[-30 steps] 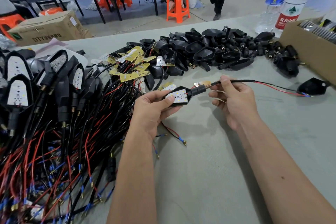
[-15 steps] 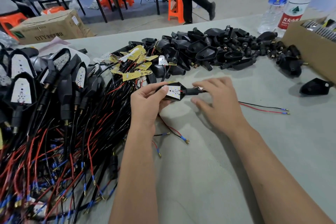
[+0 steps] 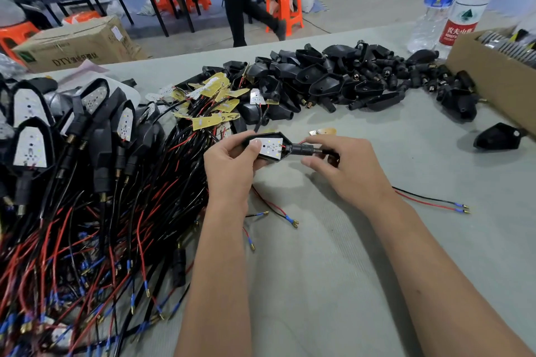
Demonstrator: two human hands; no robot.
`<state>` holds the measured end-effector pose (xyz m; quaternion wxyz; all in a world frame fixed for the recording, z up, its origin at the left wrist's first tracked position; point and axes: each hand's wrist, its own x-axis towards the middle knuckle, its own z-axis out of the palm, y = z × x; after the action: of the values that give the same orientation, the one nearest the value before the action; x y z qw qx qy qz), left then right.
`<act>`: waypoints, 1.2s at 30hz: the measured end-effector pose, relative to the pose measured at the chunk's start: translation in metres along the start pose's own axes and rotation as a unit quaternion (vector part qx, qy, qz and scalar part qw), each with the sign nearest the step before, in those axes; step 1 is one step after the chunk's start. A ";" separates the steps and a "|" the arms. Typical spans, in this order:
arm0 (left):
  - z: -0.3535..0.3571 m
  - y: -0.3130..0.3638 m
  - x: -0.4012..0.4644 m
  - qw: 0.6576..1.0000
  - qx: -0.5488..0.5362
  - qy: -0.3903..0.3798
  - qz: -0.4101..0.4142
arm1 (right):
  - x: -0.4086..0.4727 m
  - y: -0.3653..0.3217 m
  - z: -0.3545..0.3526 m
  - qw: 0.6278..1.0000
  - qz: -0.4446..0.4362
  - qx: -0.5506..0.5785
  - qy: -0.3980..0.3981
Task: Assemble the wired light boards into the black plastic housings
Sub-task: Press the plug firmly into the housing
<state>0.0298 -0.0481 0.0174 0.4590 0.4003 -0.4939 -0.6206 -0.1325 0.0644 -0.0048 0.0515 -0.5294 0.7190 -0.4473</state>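
Grey table [image 3: 333, 284] w/ black housings [image 3: 348, 81], orange stools [image 3: 282, 6] behind.

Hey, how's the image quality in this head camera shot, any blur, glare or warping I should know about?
Head view: soft, even indoor light, faint shadows under both arms on the table; the housing held by the left hand and right hand is sharp; wide-angle bending curves the table edge; the water bottles at top right are smeared; the wire pile blurs toward the lower left corner; no strong glare.

Left hand [image 3: 229, 165] and right hand [image 3: 345, 166] curled
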 end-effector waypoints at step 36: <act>0.024 0.011 -0.037 0.983 0.001 -0.150 -0.102 | 0.046 -0.081 0.025 0.840 0.279 0.465 0.004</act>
<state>0.0183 -0.0075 0.0349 0.3134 0.3516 -0.5140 -0.7169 -0.0806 0.0092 0.0555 0.4111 -0.2185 0.5438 -0.6982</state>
